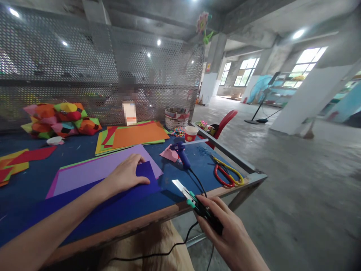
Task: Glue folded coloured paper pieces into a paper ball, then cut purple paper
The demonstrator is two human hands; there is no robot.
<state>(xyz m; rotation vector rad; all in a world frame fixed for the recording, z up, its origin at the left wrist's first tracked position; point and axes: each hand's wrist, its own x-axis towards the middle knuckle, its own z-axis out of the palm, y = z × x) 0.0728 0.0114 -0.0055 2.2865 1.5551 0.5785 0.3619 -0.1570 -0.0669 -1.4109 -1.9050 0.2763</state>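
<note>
My left hand (128,173) lies on a dark blue sheet (113,201), its thumb stretched out on the sheet near the right end and its fingers reaching over the sheet's far edge. Beneath and behind lie light purple sheets (96,169) with a magenta edge. In my right hand (222,222) is a utility knife (197,203) with green parts, held just off the table's front edge, its blade out and pointing up and left. A blue glue gun (182,154) rests beside a folded pink paper piece (170,153), beyond the knife.
Red and yellow scissors (228,173) lie near the right corner. Orange and green sheets (141,135), a red cup (191,133) and a basket (177,118) stand farther back. Colourful paper shapes (60,119) sit back left by a mesh screen (70,67). The glue gun's cord hangs over the front edge.
</note>
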